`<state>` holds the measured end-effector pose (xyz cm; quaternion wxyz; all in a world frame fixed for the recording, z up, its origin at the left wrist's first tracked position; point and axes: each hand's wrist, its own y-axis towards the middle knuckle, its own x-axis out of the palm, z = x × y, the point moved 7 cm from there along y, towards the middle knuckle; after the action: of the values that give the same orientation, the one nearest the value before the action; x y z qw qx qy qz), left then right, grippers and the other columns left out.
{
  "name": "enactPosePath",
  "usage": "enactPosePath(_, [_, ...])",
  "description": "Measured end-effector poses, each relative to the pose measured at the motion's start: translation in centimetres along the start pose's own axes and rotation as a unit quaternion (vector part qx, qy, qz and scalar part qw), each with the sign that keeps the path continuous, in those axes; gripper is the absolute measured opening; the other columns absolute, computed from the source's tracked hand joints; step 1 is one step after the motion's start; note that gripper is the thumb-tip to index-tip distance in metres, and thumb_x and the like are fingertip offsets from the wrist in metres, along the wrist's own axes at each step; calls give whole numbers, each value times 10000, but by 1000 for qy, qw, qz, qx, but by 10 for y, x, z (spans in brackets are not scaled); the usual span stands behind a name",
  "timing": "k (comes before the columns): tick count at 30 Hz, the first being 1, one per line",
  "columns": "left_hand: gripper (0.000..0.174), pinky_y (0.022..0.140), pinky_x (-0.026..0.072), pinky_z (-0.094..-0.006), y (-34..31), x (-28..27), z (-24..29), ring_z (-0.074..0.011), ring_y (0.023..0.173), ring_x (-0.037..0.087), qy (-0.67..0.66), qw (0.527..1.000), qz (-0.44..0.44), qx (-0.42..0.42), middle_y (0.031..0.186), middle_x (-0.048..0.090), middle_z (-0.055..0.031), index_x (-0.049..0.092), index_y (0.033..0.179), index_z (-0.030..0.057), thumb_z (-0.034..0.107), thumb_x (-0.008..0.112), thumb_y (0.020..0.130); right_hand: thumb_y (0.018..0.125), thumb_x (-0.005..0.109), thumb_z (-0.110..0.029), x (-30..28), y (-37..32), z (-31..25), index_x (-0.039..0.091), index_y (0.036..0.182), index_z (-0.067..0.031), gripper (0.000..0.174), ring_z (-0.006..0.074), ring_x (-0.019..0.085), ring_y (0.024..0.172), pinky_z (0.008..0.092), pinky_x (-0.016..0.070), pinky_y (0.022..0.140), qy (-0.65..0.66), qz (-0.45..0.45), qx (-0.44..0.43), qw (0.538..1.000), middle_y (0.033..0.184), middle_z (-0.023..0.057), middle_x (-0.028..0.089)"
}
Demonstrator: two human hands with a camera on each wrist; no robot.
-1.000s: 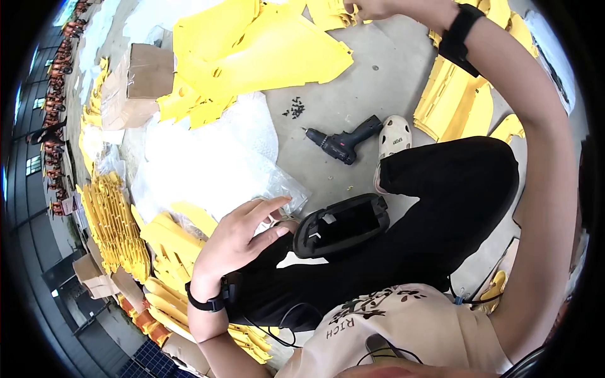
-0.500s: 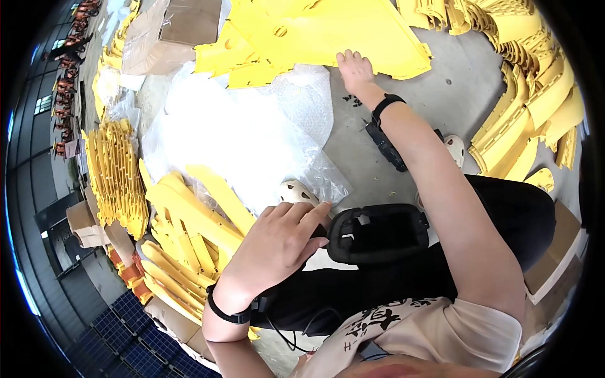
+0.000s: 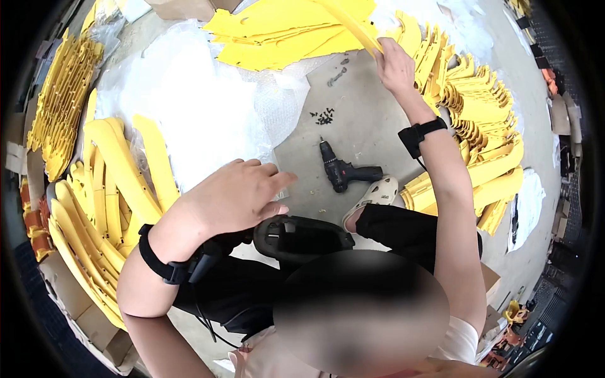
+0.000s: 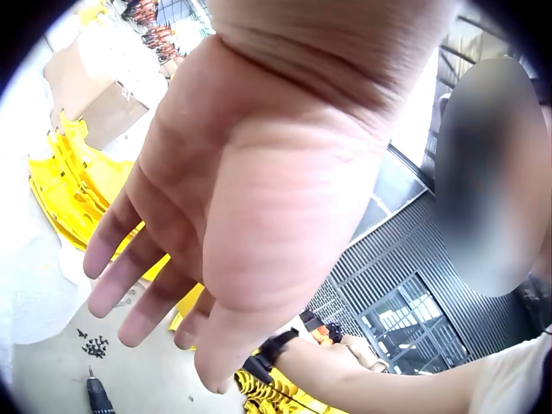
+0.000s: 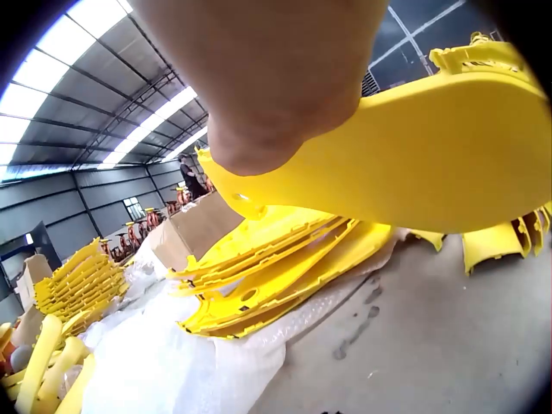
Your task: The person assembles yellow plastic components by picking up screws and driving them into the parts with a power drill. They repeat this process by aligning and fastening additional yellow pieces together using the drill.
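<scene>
At the far side of the floor, my right hand (image 3: 396,66) grips the edge of a curved yellow plastic panel (image 3: 353,24). In the right wrist view that panel (image 5: 423,155) is broad and smooth, raised above a stack of flat yellow panels (image 5: 259,280). My left hand (image 3: 236,195) hovers over my lap with its fingers loosely extended; its bare palm (image 4: 267,207) faces the left wrist camera. Below it, a black oval plastic part (image 3: 302,239) rests by my legs. The head view has a black cordless drill (image 3: 343,170) lying beside my shoe.
Small black screws (image 3: 324,116) lie in a pile beyond the drill. White bubble wrap (image 3: 208,101) covers the floor left of them. Long yellow parts (image 3: 113,170) are heaped at the left, and rows of curved yellow parts (image 3: 479,120) line the right. A cardboard box (image 5: 198,228) stands behind the stack.
My right hand has moved from beside the stacked panels, where it held nothing, to the right and now holds a yellow panel. The head view has turned; my left hand stays empty.
</scene>
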<state>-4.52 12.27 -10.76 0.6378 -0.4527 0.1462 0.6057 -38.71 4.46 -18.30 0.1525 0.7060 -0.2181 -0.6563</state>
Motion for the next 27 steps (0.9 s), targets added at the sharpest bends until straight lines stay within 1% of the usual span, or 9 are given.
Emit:
enactPosePath(3, [462,888,453,-427,1,-10,-9,-340,1016,577,-14,999,24,-17,1066,622,-154,530,1281,51,301,623,904,947,553,-191,-64,6,18,530,1076,-51,191,237,613,791,336,479,689,91,15,79,993,957,102,621])
enactPosePath(5, [520,955,452,-410,-2,-37,-22,-306,1118,569,-75,967,243,-15,1177,615,-159,503,1323,36,337,623,917,956,555,-178,-104,0,10,523,1092,-38,198,181,593,794,299,466,704,202,7,90,975,959,78,616])
enactPosePath(9, [616,1045,404,-383,-5,-77,-54,-275,1238,504,-285,875,388,-45,1327,539,-180,432,1388,8,398,597,941,970,566,-147,-166,-29,-43,504,1086,-11,189,70,511,821,233,427,745,461,34,94,882,940,15,576])
enactPosePath(14, [841,1135,298,-394,-31,-122,-66,-282,1334,397,-661,569,470,140,1464,377,-196,297,1435,-48,542,579,907,965,579,-152,-184,-74,-110,513,1067,-9,187,90,524,836,251,429,755,479,-3,74,874,916,21,575])
enactPosePath(15, [841,1135,298,-394,-39,-127,-57,-282,1334,397,-659,574,468,131,1464,377,-196,297,1435,-48,542,579,907,961,585,-153,-181,-82,-124,518,1050,-8,183,102,535,834,258,432,746,462,-31,27,886,904,37,574])
enactPosePath(17, [551,824,533,-325,-45,-142,-32,-153,1019,614,-753,465,380,267,1182,617,-59,488,1323,69,401,653,915,925,631,-172,-177,-93,-145,535,1004,-17,198,176,563,779,290,446,706,435,-58,-23,898,857,81,565])
enactPosePath(20, [848,1147,279,-441,-51,-127,-61,-281,1330,399,-714,460,502,164,1469,361,-188,307,1423,-40,544,603,884,898,658,-210,-170,-88,-161,551,1012,-45,227,240,581,769,325,466,697,322,-235,-145,905,841,86,580])
enactPosePath(21, [747,1131,289,-467,-51,-123,-61,-271,1274,454,-757,410,483,156,1397,465,-151,414,1376,8,506,644,870,881,664,-263,-176,-83,-163,573,1022,-78,250,282,604,774,364,486,699,281,-245,-214,903,845,89,612])
enactPosePath(27, [545,1111,333,-402,-48,-95,-40,-194,1193,533,-687,513,486,167,1213,634,-54,601,1239,103,453,700,833,902,626,-314,-172,-58,-21,596,1097,-112,281,266,648,906,393,505,767,2,-320,-62,945,919,91,666])
